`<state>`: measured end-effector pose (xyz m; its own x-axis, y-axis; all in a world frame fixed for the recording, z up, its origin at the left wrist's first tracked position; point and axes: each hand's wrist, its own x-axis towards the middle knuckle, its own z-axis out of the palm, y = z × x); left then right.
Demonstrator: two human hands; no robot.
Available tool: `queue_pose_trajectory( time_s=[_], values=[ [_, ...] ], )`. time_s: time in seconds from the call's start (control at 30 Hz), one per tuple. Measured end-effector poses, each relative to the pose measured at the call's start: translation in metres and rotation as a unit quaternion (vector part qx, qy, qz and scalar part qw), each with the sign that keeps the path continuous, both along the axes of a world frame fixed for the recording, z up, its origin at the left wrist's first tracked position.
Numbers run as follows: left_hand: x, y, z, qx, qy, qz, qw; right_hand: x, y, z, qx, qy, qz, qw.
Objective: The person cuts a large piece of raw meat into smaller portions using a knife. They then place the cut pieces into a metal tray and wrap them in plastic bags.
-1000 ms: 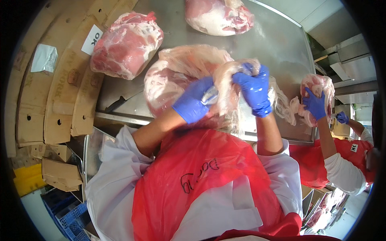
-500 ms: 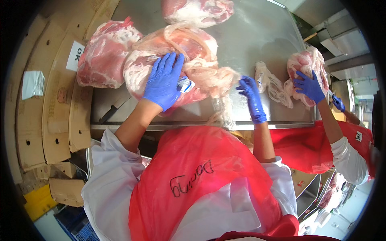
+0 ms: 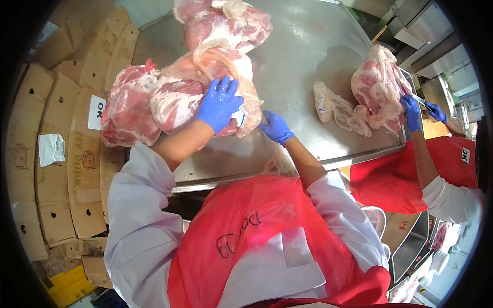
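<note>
While the blue-gloved left hand (image 3: 220, 104) presses spread fingers on the plastic-wrapped raw pork cut (image 3: 197, 90), the right hand (image 3: 276, 128), at its four o'clock, pinches clear wrapping (image 3: 252, 110) on the steel table (image 3: 303, 66).

Single view, head-mounted, wide fisheye. It looks steeply down over the wearer's chest and red apron (image 3: 267, 241) onto the steel table (image 3: 318, 66), close in. The table's straight edges bow toward the dark rim. Stacked cardboard boxes (image 3: 61, 169) fill the left margin; a second person's sleeve (image 3: 452, 197) enters at right.
</note>
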<state>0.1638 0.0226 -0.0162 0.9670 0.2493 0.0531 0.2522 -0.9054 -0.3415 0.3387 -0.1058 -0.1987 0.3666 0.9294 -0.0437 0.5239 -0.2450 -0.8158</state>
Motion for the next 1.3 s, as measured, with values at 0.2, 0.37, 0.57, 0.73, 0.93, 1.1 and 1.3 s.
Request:
queue_pose_trajectory(
  time_s=[0.2, 0.37, 0.57, 0.73, 0.93, 1.1, 1.3],
  values=[
    [0.001, 0.043, -0.003, -0.063, -0.094, -0.018, 0.993, 0.038, -0.019, 0.014, 0.024, 0.495, -0.155, 0.855],
    [-0.034, 0.063, -0.025, -0.319, -0.304, 0.037, 0.897, 0.072, -0.087, 0.098, 0.117, 0.612, -0.225, 0.749],
    [-0.084, 0.071, -0.076, -0.281, -0.478, 0.172, 0.814, 0.102, -0.179, 0.179, 0.282, 0.519, -0.359, 0.723],
    [-0.104, 0.113, -0.098, -0.501, -0.539, 0.094, 0.670, 0.141, -0.294, 0.236, 0.451, 0.423, -0.376, 0.691],
    [-0.097, 0.147, -0.145, -0.327, -0.477, 0.204, 0.790, 0.103, -0.278, 0.193, 0.175, 0.229, -0.398, 0.871],
    [-0.063, 0.079, -0.048, 0.281, 0.091, 0.296, 0.908, 0.031, -0.192, 0.178, -0.156, -0.160, -0.114, 0.968],
    [-0.070, 0.081, -0.029, -0.068, -0.170, 0.207, 0.961, 0.016, -0.073, 0.168, 0.041, -0.237, -0.064, 0.968]
  ],
)
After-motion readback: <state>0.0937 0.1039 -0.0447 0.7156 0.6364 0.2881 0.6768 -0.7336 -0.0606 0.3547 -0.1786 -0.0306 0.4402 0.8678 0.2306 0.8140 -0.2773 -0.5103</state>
